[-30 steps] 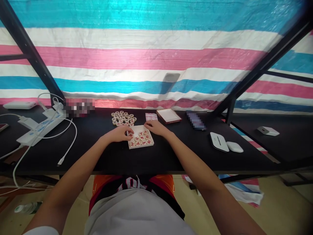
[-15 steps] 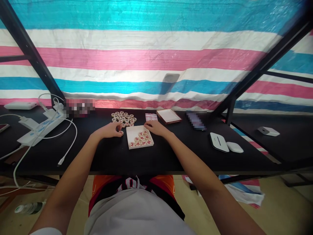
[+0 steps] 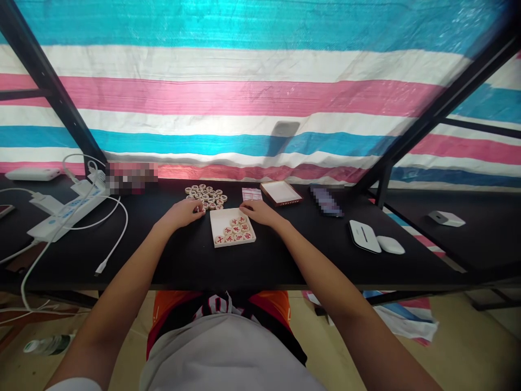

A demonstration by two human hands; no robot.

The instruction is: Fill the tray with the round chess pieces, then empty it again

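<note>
A shallow white box (image 3: 220,218) holds several round xiangqi pieces (image 3: 236,229) with red characters, laid in rows toward its near right side. My right hand (image 3: 257,212) grips the far right corner of this box, fingers closed at the rim. Left of the box, my left hand (image 3: 185,213) is at the near edge of a cluster of loose xiangqi pieces (image 3: 203,193). Its fingers are curled together and close to the pieces; what they hold, if anything, is hidden.
Behind the box lie a red-and-white printed card (image 3: 252,194) and a box lid (image 3: 281,192). A phone (image 3: 326,201), a white device (image 3: 365,237) and a white mouse-shaped object (image 3: 391,245) are to the right. A power strip (image 3: 67,214) with white cables occupies the left.
My left hand has shifted slightly up toward the loose pieces. The piece seen between its fingers earlier is no longer visible there. My right hand keeps its place on the box.
</note>
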